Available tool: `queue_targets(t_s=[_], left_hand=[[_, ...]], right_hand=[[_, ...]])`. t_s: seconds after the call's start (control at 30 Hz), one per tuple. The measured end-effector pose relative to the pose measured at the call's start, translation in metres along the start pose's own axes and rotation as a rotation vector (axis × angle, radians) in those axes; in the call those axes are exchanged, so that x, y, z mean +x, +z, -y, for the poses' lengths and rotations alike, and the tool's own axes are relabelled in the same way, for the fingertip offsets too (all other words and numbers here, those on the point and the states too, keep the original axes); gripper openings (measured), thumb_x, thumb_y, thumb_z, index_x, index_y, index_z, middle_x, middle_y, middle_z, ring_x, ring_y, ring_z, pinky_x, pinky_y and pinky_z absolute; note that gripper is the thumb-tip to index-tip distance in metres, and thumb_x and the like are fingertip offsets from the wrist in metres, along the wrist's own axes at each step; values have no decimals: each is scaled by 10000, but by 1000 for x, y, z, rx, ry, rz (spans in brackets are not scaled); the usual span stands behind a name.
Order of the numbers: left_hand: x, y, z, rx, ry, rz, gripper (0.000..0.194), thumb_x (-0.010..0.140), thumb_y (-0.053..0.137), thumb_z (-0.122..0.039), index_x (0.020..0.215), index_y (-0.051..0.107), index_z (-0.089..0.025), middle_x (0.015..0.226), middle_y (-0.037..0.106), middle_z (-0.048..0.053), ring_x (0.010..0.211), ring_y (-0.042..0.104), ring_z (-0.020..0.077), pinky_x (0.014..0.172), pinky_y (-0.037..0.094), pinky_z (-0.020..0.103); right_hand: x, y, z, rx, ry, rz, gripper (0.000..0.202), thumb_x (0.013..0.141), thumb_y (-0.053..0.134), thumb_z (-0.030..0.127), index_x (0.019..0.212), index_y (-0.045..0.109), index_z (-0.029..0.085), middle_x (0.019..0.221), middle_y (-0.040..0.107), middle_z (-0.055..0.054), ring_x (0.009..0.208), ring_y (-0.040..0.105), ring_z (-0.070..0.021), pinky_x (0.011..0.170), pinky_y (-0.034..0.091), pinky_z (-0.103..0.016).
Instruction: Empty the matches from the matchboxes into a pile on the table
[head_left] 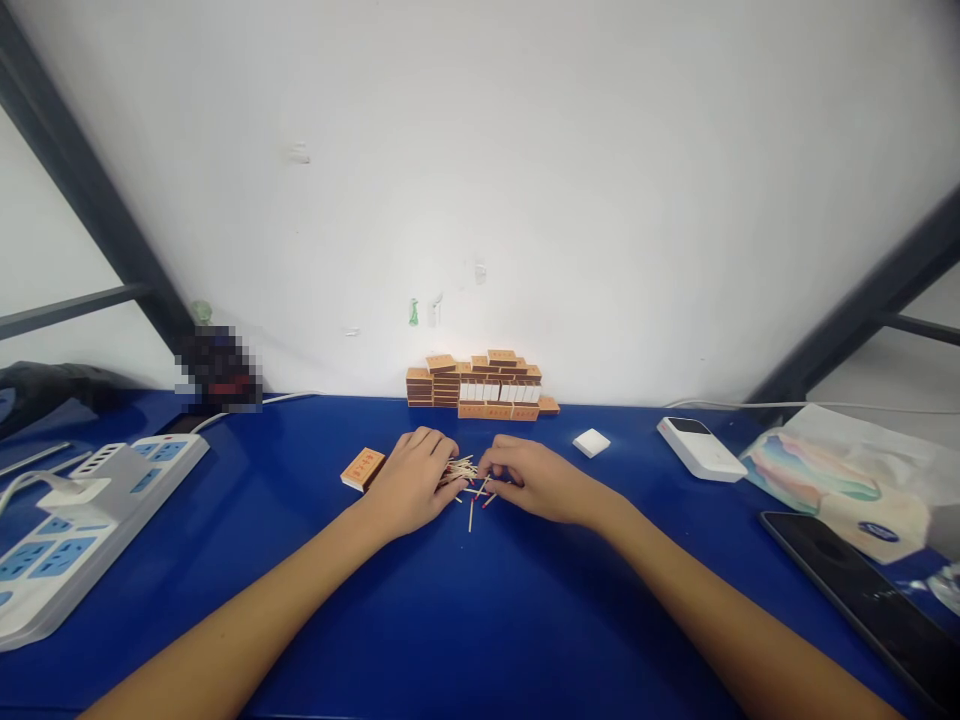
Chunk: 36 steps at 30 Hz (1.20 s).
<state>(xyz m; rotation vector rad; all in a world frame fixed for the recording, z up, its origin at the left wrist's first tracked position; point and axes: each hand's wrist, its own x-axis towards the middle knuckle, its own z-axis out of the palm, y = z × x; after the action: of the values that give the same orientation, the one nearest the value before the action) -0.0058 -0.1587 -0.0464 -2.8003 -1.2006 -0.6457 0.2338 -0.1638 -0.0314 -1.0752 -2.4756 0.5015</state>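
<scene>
Loose matches [463, 468] with red heads lie in a small pile on the blue table [450, 620]. At the pile's left side, my left hand [414, 482] curls round some of the sticks. My right hand [529, 478] is at the right side, with thumb and fingertips bent together on a match. One single match [471, 515] lies apart, nearer to me. An orange matchbox [363, 468] rests just left of my left hand. Behind the hands, against the wall, several matchboxes [499, 410] are stacked, some with white sides facing me.
A white power strip [169, 465] with plugs is at the left. To the right are a small white block [592, 442], a white device with a dark screen [701, 448], a tissue pack [840, 490] and a black phone [862, 600]. Dark metal bars slope at both sides.
</scene>
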Motion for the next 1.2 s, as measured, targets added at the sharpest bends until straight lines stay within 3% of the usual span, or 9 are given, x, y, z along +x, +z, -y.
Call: queue_targets(t_s=[0.13, 0.27, 0.53, 0.7, 0.9, 1.07, 1.2], left_hand=[[0, 3, 4, 73, -22, 26, 296, 978, 605, -407, 1159, 632, -174, 1075, 642, 84, 1074, 527, 276, 915, 410, 430], [0, 0, 9, 61, -35, 88, 234, 994, 588, -400, 1051, 707, -207, 1000, 655, 61, 1005, 535, 252, 861, 394, 395], [0, -5, 20, 80, -40, 97, 228, 1017, 554, -341, 1004, 741, -211, 932, 666, 56, 923, 541, 230, 809, 386, 367], [1, -6, 26, 137, -70, 99, 240, 1021, 540, -317, 1009, 751, -204, 929, 673, 67, 942, 549, 240, 816, 401, 375], [3, -10, 25, 73, -75, 89, 183, 968, 637, -320, 1075, 737, -212, 960, 714, 69, 992, 588, 251, 866, 433, 391], [-4, -24, 27, 109, -57, 51, 193, 902, 722, -312, 1067, 729, -212, 1037, 707, 80, 1055, 567, 278, 890, 432, 424], [-8, -28, 32, 160, -33, 38, 89, 890, 729, -277, 931, 747, -201, 1033, 685, 89, 1111, 523, 298, 953, 390, 458]], right_hand=[[3, 2, -1, 2, 25, 37, 42, 933, 657, 209, 931, 698, 218, 906, 570, -11, 719, 514, -126, 648, 383, -243], [4, 5, -4, 23, 38, 68, 49, 937, 652, 184, 928, 688, 215, 952, 582, -13, 757, 541, -127, 684, 406, -248], [2, 4, -7, 3, 94, 76, 79, 961, 606, 188, 898, 648, 209, 946, 596, -20, 781, 562, -145, 713, 431, -268], [7, 1, -4, -61, 102, -69, 79, 968, 596, 200, 903, 640, 205, 931, 612, -29, 792, 573, -155, 717, 424, -276], [42, 14, 2, -94, 156, -233, 61, 947, 638, 220, 897, 653, 189, 928, 642, -36, 805, 592, -155, 711, 416, -272], [67, 25, 7, -152, 171, -157, 62, 927, 668, 198, 867, 672, 184, 893, 653, -40, 826, 606, -164, 731, 414, -273], [65, 27, 11, -166, 129, -79, 83, 920, 681, 206, 838, 686, 191, 890, 651, -36, 799, 601, -152, 695, 396, -258]])
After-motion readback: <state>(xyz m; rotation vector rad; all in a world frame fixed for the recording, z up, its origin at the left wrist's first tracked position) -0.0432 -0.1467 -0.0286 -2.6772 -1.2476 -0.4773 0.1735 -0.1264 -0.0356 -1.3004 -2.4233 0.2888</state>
